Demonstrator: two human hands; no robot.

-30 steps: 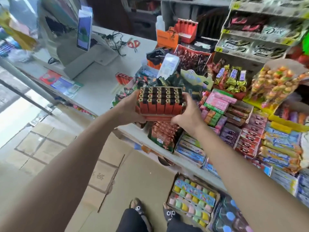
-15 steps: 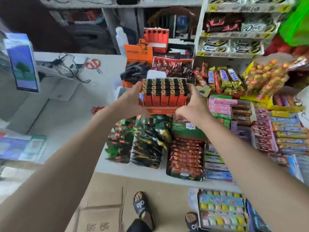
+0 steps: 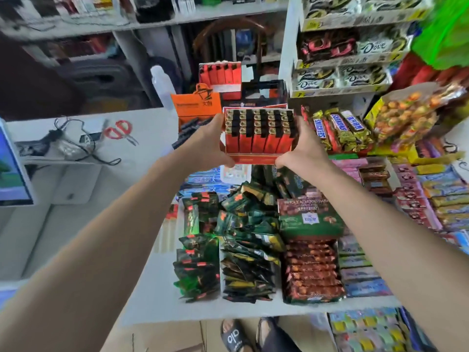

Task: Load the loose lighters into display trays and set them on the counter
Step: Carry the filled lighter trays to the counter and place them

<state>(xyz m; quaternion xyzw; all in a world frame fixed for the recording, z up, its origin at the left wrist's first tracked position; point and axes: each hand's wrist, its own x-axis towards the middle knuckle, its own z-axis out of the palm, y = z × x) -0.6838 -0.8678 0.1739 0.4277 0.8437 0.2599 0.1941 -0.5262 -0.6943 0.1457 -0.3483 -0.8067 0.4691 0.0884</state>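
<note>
Room: shop interior seen from above the counter, with white shelving (image 3: 152,24) behind holding blurred goods.
Counter: white counter (image 3: 149,148) runs across the view, its bare stretch on the left, packed stock on the right.
On the bare stretch: red-handled scissors (image 3: 118,130) lie beside a tangle of black cables (image 3: 73,146); a tilted screen (image 3: 11,171) stands at the far left edge.
Snack stock: dark green packets (image 3: 228,240) fill trays near the front edge, next to a green almond chocolate box (image 3: 308,219) and brown wrapped bars (image 3: 313,273) below it.
Right side: Snickers bars (image 3: 337,128) stand just right of the hands; Dove chocolate boxes (image 3: 355,47) sit on a tiered rack above them.
Display tray: red display tray (image 3: 253,158) is held in the air over the counter's stock, level and facing the camera.
Lighters: red lighters (image 3: 258,141) with black and gold tops stand upright in rows, filling the tray.
Left hand: left hand (image 3: 203,146) grips the tray's left side, thumb at the front lower edge.
Right hand: right hand (image 3: 304,151) grips the tray's right side, fingers curled under its corner.
Behind the tray: a second tray of red lighters (image 3: 220,73) stands further back, with an orange box (image 3: 195,106) in front of it.
Floor: black sandals (image 3: 234,335) show at the bottom edge.
</note>
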